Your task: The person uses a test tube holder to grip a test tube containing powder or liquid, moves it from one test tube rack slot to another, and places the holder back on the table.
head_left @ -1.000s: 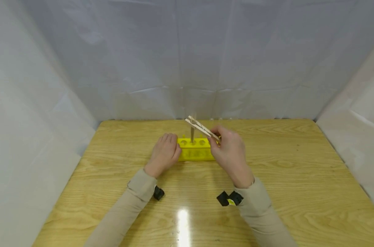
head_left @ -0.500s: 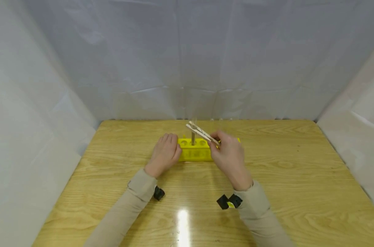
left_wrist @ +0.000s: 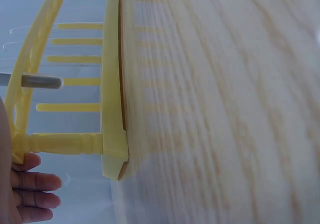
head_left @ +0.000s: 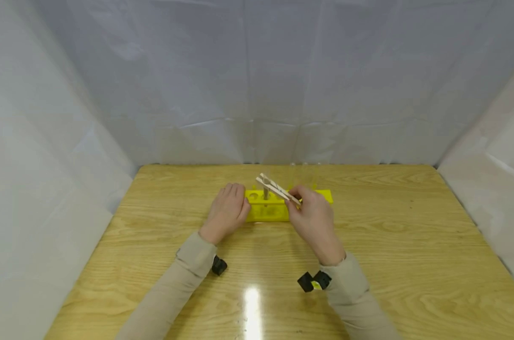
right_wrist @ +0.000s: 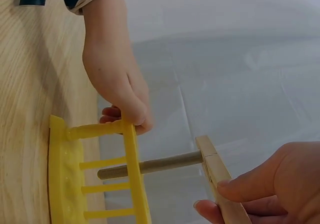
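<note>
A yellow test tube rack (head_left: 268,215) stands on the table. My left hand (head_left: 228,208) grips its left end, thumb on the top plate and fingers curled below, as the right wrist view shows. My right hand (head_left: 314,212) pinches a wooden test tube clamp (head_left: 278,190) between thumb and fingers. The clamp's jaws hold a glass test tube (right_wrist: 170,163) with greyish-brown contents near its mouth. This tube passes down through a hole of the top plate. In the left wrist view, its rounded bottom (left_wrist: 50,82) hangs between the top plate and the base (left_wrist: 111,84).
Several clear tubes (head_left: 305,174) show faintly at the rack's back right, partly behind the right hand. Upright yellow pegs (left_wrist: 75,59) line the rack. The wooden table (head_left: 388,236) ends at grey sheeting (head_left: 282,94) behind and at the sides.
My right hand has moved down with the clamp, and the test tube has sunk deeper through the rack's hole. My left hand stays on the rack's end.
</note>
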Motion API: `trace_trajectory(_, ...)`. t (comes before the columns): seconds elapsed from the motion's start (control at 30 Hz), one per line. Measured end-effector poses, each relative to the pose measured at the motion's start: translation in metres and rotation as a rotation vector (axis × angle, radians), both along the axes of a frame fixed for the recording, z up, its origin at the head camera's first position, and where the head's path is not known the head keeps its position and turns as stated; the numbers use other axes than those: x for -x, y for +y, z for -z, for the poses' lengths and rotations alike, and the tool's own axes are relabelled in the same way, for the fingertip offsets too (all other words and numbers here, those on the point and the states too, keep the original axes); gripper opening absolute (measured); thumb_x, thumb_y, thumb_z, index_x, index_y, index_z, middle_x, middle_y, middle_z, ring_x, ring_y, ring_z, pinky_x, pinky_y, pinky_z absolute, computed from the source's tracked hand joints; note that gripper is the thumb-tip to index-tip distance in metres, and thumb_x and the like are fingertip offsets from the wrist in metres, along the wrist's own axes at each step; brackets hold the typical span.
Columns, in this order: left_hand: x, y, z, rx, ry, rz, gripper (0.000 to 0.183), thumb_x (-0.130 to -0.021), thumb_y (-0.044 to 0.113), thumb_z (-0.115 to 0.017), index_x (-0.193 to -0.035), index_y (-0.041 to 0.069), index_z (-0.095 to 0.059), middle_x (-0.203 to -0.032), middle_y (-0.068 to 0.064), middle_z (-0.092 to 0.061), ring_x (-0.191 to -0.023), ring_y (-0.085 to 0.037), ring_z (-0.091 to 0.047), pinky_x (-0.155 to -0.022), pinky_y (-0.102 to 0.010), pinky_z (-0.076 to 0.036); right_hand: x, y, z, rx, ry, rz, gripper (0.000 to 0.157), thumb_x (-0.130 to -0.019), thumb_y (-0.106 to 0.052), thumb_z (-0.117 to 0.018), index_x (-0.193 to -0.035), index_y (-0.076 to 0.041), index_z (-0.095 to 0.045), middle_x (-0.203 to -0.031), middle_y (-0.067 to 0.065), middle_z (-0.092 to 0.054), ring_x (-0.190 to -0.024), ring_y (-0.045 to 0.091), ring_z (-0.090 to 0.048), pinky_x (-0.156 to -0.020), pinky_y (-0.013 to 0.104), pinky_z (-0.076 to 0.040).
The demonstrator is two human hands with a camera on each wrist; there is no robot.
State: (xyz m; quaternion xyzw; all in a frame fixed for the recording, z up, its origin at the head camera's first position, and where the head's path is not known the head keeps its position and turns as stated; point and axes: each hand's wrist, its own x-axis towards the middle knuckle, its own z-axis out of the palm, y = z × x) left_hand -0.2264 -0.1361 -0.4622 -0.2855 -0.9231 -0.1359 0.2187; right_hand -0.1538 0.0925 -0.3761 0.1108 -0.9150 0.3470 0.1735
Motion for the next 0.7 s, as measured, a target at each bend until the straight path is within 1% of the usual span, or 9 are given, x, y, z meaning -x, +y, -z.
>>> trace_trajectory(0.2, 0.0, 0.0, -0.001, 0.004, 0.011, -0.003, 0.021, -0.095, 0.019, -0.031, -0.091, 0.002, -0.044, -0.082, -0.012, -0.043, -0.075, -0.029, -0.041, -0.069, -0.04, -0.036, -0.001, -0.002, 0.005, -0.01, -0.067, 0.003, 0.012, -0.09, -0.012, -0.07, -0.101, -0.005, -0.07, -0.09, 0.01, -0.071, -0.052, 0.013, -0.05, -0.043, 0.03, -0.038)
trace_trajectory(0.33, -0.001, -0.001, -0.001, 0.002, 0.004, -0.005, 0.022, -0.095, 0.019, -0.03, -0.091, 0.002, -0.044, -0.083, -0.012, -0.043, -0.076, -0.029, -0.041, -0.069, -0.04, -0.036, 0.0, -0.003, 0.008, -0.014, -0.088, 0.008, 0.015, -0.091, -0.013, -0.07, -0.103, -0.005, -0.07, -0.092, 0.01, -0.071, -0.05, 0.013, -0.049, -0.042, 0.03, -0.036)
trace_trajectory(0.4, -0.001, -0.002, -0.001, 0.0, -0.005, -0.004, 0.021, -0.095, 0.019, -0.03, -0.091, 0.003, -0.043, -0.083, -0.011, -0.042, -0.076, -0.029, -0.041, -0.07, -0.04, -0.035, 0.0, -0.004, 0.009, -0.017, -0.086, 0.011, 0.015, -0.091, -0.013, -0.07, -0.103, -0.005, -0.07, -0.092, 0.01, -0.071, -0.049, 0.013, -0.049, -0.041, 0.03, -0.036)
trace_trajectory(0.63, -0.001, -0.002, -0.001, -0.003, 0.004, 0.0, 0.019, -0.095, 0.018, -0.033, -0.091, 0.003, -0.043, -0.082, -0.011, -0.042, -0.075, -0.028, -0.04, -0.07, -0.039, -0.035, 0.001, -0.005, 0.012, -0.048, -0.053, 0.024, 0.015, -0.089, -0.013, -0.071, -0.102, -0.005, -0.071, -0.091, 0.009, -0.072, -0.054, 0.015, -0.054, -0.043, 0.029, -0.038)
trace_trajectory(0.7, -0.001, -0.002, 0.0, -0.001, 0.001, 0.002, 0.02, -0.095, 0.018, -0.032, -0.091, 0.003, -0.043, -0.083, -0.011, -0.042, -0.076, -0.028, -0.04, -0.07, -0.04, -0.035, 0.001, -0.005, 0.013, -0.053, -0.047, 0.027, 0.015, -0.089, -0.013, -0.072, -0.102, -0.005, -0.071, -0.091, 0.009, -0.072, -0.053, 0.015, -0.054, -0.042, 0.029, -0.037)
